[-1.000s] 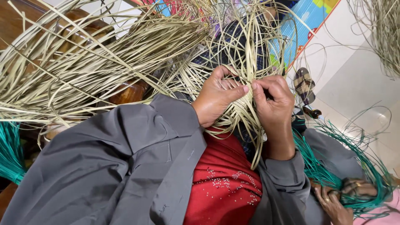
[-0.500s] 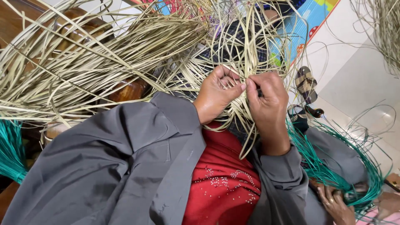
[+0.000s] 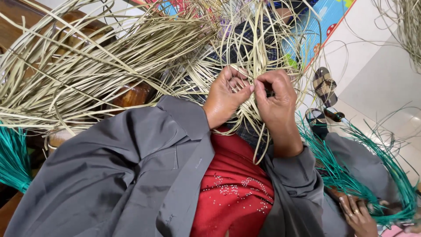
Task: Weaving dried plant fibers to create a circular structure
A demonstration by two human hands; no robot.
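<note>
Both hands, the left hand (image 3: pixel 226 97) and right hand (image 3: pixel 274 102), are pinching pale straw strips (image 3: pixel 256 66) near the chest (centre of view); tugging unevenly could be snapping or loosening a strand.

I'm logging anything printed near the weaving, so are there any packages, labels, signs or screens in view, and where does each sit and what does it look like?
No packages, labels, signs or screens show in the head view.
Nearest to print: a patterned floor mat, top right past the pale straw strips, blue with red, green and yellow shapes.
Both hands, left hand and right hand, pinch strips only.
</note>
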